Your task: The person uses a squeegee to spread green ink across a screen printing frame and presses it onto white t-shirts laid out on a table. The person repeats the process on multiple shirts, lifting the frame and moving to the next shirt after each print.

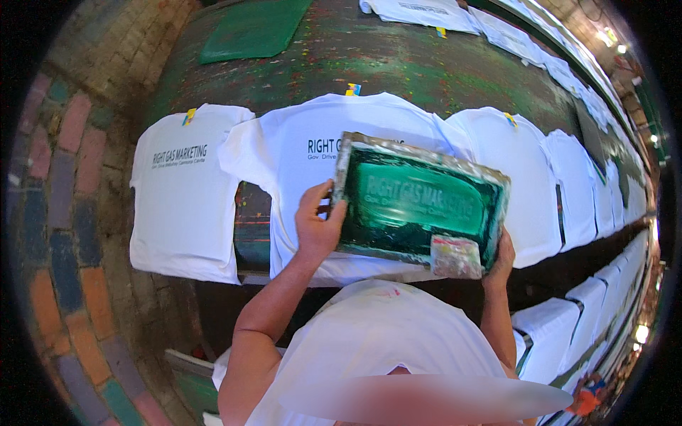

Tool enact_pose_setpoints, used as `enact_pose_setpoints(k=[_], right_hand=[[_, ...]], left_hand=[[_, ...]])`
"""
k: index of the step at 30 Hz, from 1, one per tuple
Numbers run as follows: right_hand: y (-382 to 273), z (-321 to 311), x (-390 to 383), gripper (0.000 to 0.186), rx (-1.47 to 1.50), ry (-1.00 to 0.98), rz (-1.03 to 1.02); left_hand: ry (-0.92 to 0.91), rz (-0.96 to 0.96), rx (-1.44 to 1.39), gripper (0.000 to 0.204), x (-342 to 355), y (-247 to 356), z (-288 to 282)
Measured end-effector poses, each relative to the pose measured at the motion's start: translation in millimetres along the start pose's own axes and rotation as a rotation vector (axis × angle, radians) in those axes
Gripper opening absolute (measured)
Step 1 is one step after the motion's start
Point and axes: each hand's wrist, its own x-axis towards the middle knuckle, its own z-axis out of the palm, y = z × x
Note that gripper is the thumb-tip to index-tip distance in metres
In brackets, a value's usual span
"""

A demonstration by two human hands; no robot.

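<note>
My left hand [320, 216] grips the left edge of a rectangular screen-printing frame [423, 192] with green mesh and a paint-stained rim, and my right hand [499, 259] holds its lower right corner. A small, pale, paint-smeared block [455, 257] rests at the frame's lower right. The frame is tilted over a white T-shirt [298, 199], covering part of the dark printed lettering on it. Another printed white T-shirt [177, 213] lies at the left and an unprinted-looking one [533, 199] at the right, each with a small yellow-and-blue tag at the neck.
The shirts lie on a long, paint-flecked green table [234, 78] bearing a green sheet [256, 28] and a far row of shirts [419, 14]. Another row of white shirts [575, 312] runs along the lower right. A coloured paving-block floor [78, 234] is at the left. An orange shape [586, 401] sits at the lower right edge.
</note>
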Motion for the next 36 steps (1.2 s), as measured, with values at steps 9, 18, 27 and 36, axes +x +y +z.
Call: enact_pose_setpoints(k=[9,18,27,36], right_hand=[[0.0,-157.7,21.8,0.063,0.001,0.025,-0.052],[15.2,-274.3,49.1,0.059,0.074,0.145,0.015],[27.4,-282.5,58.0,0.057,0.048,0.138,-0.035],[1.5,-280.5,41.5,0.067,0.106,0.131,-0.053]], left_hand=[[-0.114,-0.072,-0.062,0.053,-71.1,36.8,141.2],[-0.162,0.01,-0.078,0.055,-115.5,52.6,248.5],[-0.147,0.041,-0.106,0.052,-96.1,55.2,255.0],[-0.169,0.007,-0.18,0.048,-88.6,26.3,275.8]])
